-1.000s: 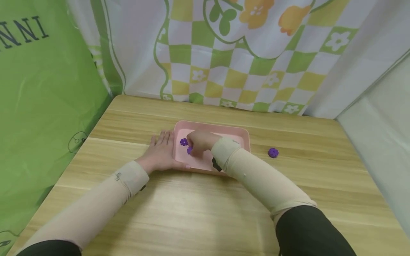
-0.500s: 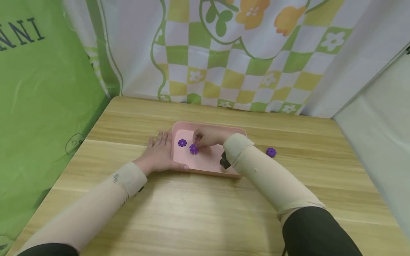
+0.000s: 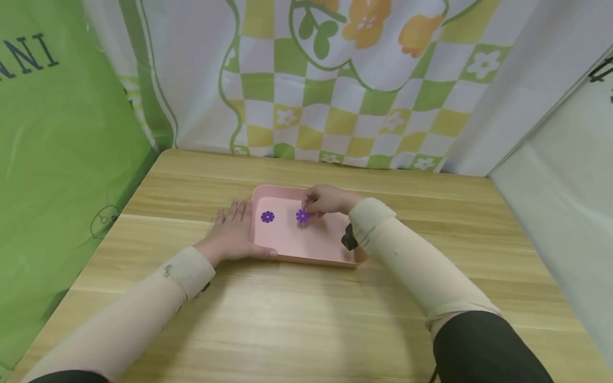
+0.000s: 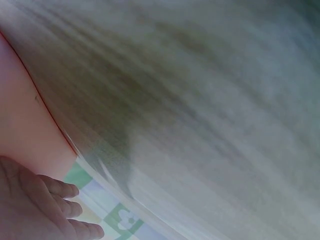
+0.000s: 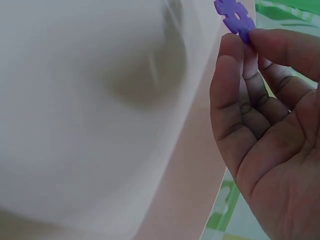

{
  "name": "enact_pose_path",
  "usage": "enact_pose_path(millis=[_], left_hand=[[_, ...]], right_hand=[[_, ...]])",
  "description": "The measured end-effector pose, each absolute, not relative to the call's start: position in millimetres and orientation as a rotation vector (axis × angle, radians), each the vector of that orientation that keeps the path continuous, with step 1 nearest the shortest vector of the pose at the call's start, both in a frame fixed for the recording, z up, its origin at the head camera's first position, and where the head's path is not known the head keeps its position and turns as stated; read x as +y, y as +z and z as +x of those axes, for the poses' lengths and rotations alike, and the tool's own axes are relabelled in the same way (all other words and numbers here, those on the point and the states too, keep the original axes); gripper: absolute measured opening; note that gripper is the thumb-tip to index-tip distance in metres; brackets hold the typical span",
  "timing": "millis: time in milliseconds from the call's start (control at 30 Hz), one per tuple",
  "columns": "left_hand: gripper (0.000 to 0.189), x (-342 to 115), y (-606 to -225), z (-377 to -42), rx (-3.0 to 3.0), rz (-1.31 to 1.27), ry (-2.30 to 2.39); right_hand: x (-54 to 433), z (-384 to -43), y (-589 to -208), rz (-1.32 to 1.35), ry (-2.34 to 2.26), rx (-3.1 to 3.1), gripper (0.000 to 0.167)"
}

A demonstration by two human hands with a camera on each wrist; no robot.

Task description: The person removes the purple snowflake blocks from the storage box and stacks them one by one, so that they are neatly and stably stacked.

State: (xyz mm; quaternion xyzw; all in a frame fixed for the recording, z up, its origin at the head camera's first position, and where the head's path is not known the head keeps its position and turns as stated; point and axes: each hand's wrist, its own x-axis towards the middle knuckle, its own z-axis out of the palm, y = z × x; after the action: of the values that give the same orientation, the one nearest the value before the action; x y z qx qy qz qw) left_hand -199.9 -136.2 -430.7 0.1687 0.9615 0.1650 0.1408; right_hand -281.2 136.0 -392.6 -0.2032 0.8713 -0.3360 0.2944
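Observation:
Between thumb and fingertips my right hand (image 3: 328, 199) pinches a purple snowflake disc (image 3: 302, 215) by its edge, held over the pink tray (image 3: 311, 249). In the right wrist view, the notched rim and centre slot of that disc (image 5: 233, 14) show above the fingers. A second purple snowflake disc (image 3: 267, 217) lies flat in the left part of the tray. My left hand (image 3: 232, 234) rests along the tray's left end, fingers straight, with the thumb at the front rim. The left wrist view has only part of that hand (image 4: 35, 207).
The tray stands on a wooden table (image 3: 297, 319). A checked curtain (image 3: 335, 106) hangs behind the table's far edge. Green sheeting (image 3: 57, 159) borders the left side, and a pale sheet (image 3: 555, 159) the right. My right forearm covers the spot right of the tray.
My right hand has lifted the snowflake disc off the tray floor and moved it right, away from the other disc. The purple piece on the table is now behind the forearm. Left hand stays put.

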Motion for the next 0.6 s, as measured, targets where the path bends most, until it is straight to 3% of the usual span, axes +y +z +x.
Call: enact_pose_path(millis=[600], left_hand=[[0.154, -135.8, -431.6, -200.3, 2.775, 0.492, 0.465]], right_hand=[[199.9, -276.7, -384.0, -0.39, -1.083, 2.296, 0.007]])
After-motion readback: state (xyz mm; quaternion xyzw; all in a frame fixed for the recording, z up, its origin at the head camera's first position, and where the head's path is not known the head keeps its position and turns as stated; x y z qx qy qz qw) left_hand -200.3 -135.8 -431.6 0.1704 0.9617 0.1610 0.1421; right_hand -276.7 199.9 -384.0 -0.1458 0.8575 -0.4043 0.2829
